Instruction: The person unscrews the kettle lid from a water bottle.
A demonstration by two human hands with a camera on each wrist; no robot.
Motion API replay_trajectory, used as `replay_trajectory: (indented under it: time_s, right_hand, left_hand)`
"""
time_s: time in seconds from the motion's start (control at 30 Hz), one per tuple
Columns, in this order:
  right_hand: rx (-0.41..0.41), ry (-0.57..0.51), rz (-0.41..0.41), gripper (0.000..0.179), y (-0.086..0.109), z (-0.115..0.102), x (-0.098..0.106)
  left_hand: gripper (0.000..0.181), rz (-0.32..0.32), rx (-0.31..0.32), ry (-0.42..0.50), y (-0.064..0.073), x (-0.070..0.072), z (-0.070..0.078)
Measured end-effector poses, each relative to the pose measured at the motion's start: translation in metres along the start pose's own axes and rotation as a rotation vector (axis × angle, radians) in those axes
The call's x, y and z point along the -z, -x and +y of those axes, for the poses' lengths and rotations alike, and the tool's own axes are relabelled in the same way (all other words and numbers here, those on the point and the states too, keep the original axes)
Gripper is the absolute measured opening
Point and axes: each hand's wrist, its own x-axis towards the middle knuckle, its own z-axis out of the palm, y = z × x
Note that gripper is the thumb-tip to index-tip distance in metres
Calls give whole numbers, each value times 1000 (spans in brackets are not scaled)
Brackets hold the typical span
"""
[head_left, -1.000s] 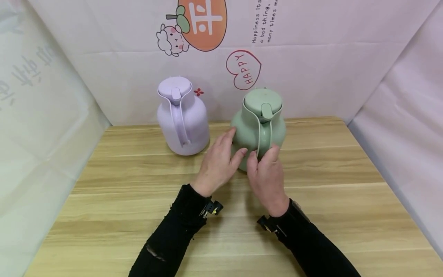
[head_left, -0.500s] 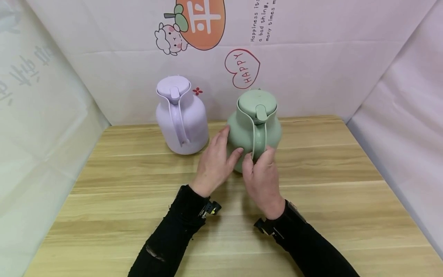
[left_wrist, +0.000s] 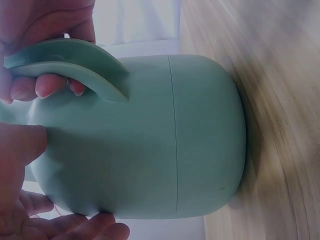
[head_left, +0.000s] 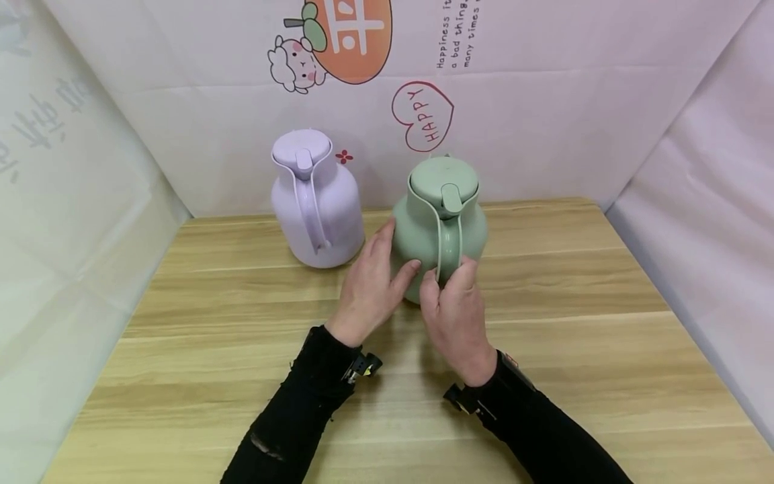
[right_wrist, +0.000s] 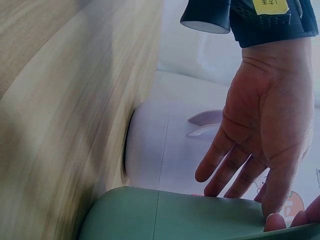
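A pale green thermos jug (head_left: 417, 232) with a flat lid stands upright on the wooden table, its handle (head_left: 449, 245) facing me. My right hand (head_left: 457, 319) grips the lower part of this handle; in the left wrist view its fingertips (left_wrist: 47, 85) come through the loop. With fairly straight, spread fingers, my left hand (head_left: 367, 289) rests against the jug's left side, thumb towards the front. The right wrist view shows that same left hand (right_wrist: 267, 110) with its fingertips at the green wall (right_wrist: 210, 212).
A lilac thermos jug (head_left: 326, 208) of similar shape stands to the left, close to the back edge of the table (head_left: 544, 376). Behind it rises a white printed cloth (head_left: 544, 121), and white cloth also hangs at both sides.
The green thermos jug has shifted a little to the left and slightly nearer, with both hands moving along on it. The lilac jug keeps its place.
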Motion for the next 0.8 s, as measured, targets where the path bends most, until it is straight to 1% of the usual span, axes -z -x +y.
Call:
replay_trajectory:
  time_s: [0.2,0.37,0.53,0.8]
  right_hand:
    - [7,18,7,33,2,-2,0]
    - [14,7,5,32,5,-3,0]
    - [2,-2,-6,32,8,-4,1]
    - [9,-86,-38,32,10,-5,4]
  left_hand:
    - [80,0,5,2,3,2,-1]
    - [81,-5,9,4,6,3,-3]
    - [82,-6,9,5,8,4,-2]
    - [83,-6,4,19,13,7,-2]
